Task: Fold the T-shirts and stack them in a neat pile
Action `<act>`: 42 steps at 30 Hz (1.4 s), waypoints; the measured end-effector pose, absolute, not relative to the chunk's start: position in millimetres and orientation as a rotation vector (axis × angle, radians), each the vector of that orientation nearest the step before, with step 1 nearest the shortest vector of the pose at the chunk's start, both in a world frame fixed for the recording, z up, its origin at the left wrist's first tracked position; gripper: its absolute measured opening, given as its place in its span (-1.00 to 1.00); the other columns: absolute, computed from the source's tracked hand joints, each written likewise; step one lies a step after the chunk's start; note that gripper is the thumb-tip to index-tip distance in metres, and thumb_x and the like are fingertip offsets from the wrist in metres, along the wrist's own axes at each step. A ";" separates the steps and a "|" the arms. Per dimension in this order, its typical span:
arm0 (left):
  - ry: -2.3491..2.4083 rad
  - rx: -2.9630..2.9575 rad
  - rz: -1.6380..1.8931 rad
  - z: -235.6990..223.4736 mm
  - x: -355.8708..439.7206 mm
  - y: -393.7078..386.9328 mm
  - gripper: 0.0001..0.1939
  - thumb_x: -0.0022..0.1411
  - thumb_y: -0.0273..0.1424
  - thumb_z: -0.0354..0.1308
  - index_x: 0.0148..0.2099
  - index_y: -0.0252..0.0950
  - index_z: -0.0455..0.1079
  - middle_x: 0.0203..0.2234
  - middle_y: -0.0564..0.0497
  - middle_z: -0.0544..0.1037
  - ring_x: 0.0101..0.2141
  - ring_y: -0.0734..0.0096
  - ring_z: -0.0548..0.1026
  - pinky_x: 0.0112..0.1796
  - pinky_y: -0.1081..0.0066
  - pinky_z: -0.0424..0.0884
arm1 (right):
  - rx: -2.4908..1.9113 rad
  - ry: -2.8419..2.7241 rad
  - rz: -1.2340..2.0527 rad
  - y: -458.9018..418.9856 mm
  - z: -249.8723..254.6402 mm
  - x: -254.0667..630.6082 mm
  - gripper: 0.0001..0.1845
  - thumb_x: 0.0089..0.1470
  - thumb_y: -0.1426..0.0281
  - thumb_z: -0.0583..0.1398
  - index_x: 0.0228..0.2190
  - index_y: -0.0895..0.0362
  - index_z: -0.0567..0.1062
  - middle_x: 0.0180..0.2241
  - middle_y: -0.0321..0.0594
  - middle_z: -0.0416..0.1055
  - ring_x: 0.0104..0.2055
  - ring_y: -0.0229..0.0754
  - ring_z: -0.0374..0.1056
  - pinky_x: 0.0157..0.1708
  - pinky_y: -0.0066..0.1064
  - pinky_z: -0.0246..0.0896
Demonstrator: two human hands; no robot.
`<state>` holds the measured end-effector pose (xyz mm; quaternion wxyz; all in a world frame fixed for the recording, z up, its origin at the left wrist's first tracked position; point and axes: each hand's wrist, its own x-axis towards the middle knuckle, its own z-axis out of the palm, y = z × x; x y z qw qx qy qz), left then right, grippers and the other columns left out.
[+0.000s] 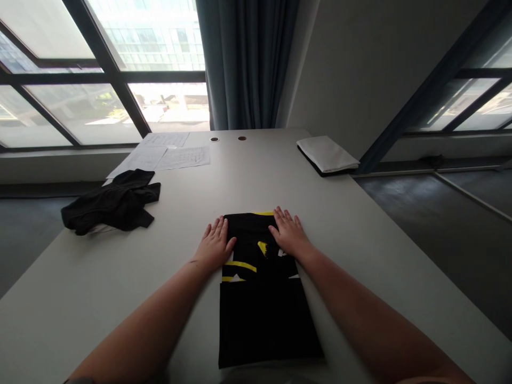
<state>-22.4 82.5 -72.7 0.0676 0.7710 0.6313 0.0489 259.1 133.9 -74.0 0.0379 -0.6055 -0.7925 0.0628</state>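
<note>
Left hand and right hand are pressing on the folded black-and-yellow shirt. Both grips are wide open, fingers spreading evenly.

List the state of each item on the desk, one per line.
Black printed garment: folded flat, yellow print showing
Left hand: open, flat against garment's left edge
Right hand: open, flat on garment's upper right
Crumpled black garment: bunched in a loose heap
White folded cloth: folded, lying on something black
Paper sheets: lying flat
Curtain: hanging in gathered folds
</note>
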 end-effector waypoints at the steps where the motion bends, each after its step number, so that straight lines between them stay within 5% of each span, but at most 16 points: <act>1: 1.896 2.320 0.157 -73.6 -25.4 79.6 -0.25 0.53 -0.11 -0.16 0.56 -0.45 -0.09 0.50 -0.28 -0.07 0.49 0.09 -0.07 0.43 0.04 -0.08 | -1.856 -2.411 0.191 135.1 -75.0 260.8 -0.26 0.42 0.14 -0.11 0.49 0.16 0.00 0.52 -0.09 -0.15 0.54 0.09 -0.19 0.46 0.16 -0.27; 12: 1.564 2.464 0.389 -65.5 -64.8 33.3 -0.39 0.52 -0.18 -0.05 0.50 -0.25 0.14 0.43 -0.18 0.23 0.42 0.08 0.17 0.39 -0.06 0.10 | -1.623 -2.233 0.209 126.3 -91.6 304.4 -0.39 0.34 0.27 0.06 0.34 0.15 0.33 0.39 0.08 0.23 0.46 0.16 0.06 0.41 0.20 -0.06; 18: 1.532 2.348 0.591 -43.5 -79.2 1.2 -0.57 0.49 -0.21 0.03 0.31 -0.13 0.40 0.29 -0.15 0.44 0.26 0.04 0.41 0.24 -0.04 0.38 | -1.206 -2.197 0.365 80.9 -61.2 312.5 -0.51 0.33 0.35 0.09 0.24 0.06 0.43 0.38 0.00 0.20 0.48 0.05 0.03 0.41 0.08 0.06; 23: 1.160 2.488 0.551 -28.0 -65.0 -45.9 -0.49 0.31 -0.06 0.27 0.24 -0.08 0.44 0.27 -0.15 0.45 0.31 -0.07 0.31 0.29 -0.10 0.28 | -0.793 -2.372 0.559 11.6 -38.1 311.6 -0.69 0.33 0.38 0.16 0.05 0.07 0.55 0.27 0.03 0.36 0.37 0.03 0.23 0.34 0.00 0.22; 27: 0.869 2.516 0.377 -24.2 -47.7 -72.5 -0.29 0.13 0.07 0.38 0.26 -0.05 0.44 0.27 -0.13 0.47 0.29 -0.12 0.35 0.36 -0.13 0.14 | -0.629 -2.602 0.703 -34.4 -34.2 315.0 -0.53 0.16 0.22 0.36 0.08 0.04 0.58 0.14 0.03 0.50 0.23 0.10 0.40 0.38 0.11 0.12; 33: 0.829 2.582 0.305 -20.0 -39.5 -83.1 -0.33 0.09 -0.24 0.38 0.27 -0.04 0.42 0.32 -0.09 0.42 0.34 -0.13 0.29 0.41 -0.21 -0.04 | -0.715 -2.687 0.734 -58.7 -36.2 326.3 -0.13 -0.06 0.30 0.45 0.30 0.01 0.42 0.35 0.08 0.28 0.39 0.23 0.21 0.40 0.23 -0.02; 38: 0.820 2.655 0.401 -32.6 -32.8 -82.3 -0.39 0.14 -0.56 0.13 0.24 -0.09 0.41 0.25 -0.07 0.51 0.28 0.07 0.41 0.37 -0.09 0.15 | -0.766 -2.501 0.490 -70.3 -50.7 328.8 -0.31 0.10 0.65 0.18 0.23 -0.01 0.48 0.28 0.02 0.39 0.33 0.04 0.32 0.33 0.06 0.22; 42: 0.862 2.614 0.467 -37.0 -32.0 -75.4 -0.36 0.07 -0.59 0.12 0.21 -0.13 0.40 0.22 -0.07 0.53 0.19 0.14 0.49 0.27 0.04 0.35 | -0.886 -2.388 0.489 -69.7 -57.6 328.8 -0.33 0.05 0.71 0.09 0.12 0.03 0.54 0.19 -0.01 0.47 0.23 -0.03 0.43 0.21 -0.11 0.40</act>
